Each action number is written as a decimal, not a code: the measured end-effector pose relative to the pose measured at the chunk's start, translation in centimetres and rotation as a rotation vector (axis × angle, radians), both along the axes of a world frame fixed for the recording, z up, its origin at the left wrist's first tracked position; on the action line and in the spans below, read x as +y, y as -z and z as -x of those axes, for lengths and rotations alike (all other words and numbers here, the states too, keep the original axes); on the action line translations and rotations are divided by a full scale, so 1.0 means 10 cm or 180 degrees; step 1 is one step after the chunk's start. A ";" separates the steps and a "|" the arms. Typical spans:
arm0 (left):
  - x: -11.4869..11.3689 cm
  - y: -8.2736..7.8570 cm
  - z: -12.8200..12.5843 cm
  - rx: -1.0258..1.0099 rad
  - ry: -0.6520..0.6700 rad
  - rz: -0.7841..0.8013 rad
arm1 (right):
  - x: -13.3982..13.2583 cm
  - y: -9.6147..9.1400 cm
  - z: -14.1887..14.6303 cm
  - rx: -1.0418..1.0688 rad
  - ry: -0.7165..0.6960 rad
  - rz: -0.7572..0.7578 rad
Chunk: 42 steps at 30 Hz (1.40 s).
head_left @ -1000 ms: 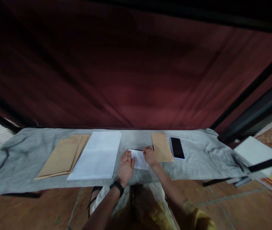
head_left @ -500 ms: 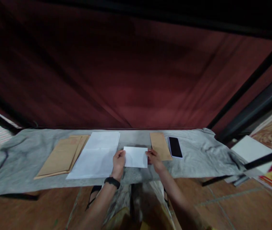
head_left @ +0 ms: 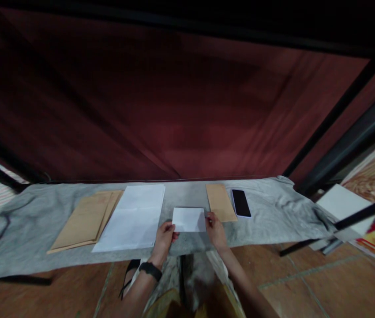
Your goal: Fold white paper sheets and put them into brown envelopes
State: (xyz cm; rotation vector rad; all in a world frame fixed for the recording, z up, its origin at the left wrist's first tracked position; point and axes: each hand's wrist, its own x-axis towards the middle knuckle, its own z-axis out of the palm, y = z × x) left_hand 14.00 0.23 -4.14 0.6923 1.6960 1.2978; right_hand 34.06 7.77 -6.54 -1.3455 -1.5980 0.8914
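White paper point(head_left: 189, 220) between 2 hands point(head_left: 163, 242) point(head_left: 216, 232), underside unseen

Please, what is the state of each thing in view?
Small white paper: in both hands.
Left hand: pinching its lower-left corner.
Right hand: holding its right edge.
White sheets: stacked, flat.
Left brown papers: overlapping, flat.
Right brown paper: flat.
Phone: face up, screen dark.
Gray cloth: wrinkled.

"Worn, left wrist?"
"Black band point(head_left: 151, 270), broad, snug. Markings: can't make out."
"Clothing?"
"Yellowish garment point(head_left: 165, 304), low in view. Greyish legwear point(head_left: 170, 274), blurred."
"Left foot?"
"Dark, strappy footwear point(head_left: 133, 265)."
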 end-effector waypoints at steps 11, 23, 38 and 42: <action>0.04 0.02 0.09 0.0920 0.0459 0.0658 | -0.23 0.18 0.46 -0.2597 -0.0623 -0.1084; 0.12 0.13 -0.36 0.4323 0.1390 -0.0443 | -0.27 0.20 0.39 -0.2720 -0.0769 -0.1029; 0.01 0.43 -0.17 0.4388 0.0775 0.0134 | -0.28 0.23 0.40 -0.2643 -0.0610 -0.1182; -0.06 0.45 -0.12 0.4237 0.0849 -0.0125 | -0.27 0.23 0.40 -0.2632 -0.0557 -0.1199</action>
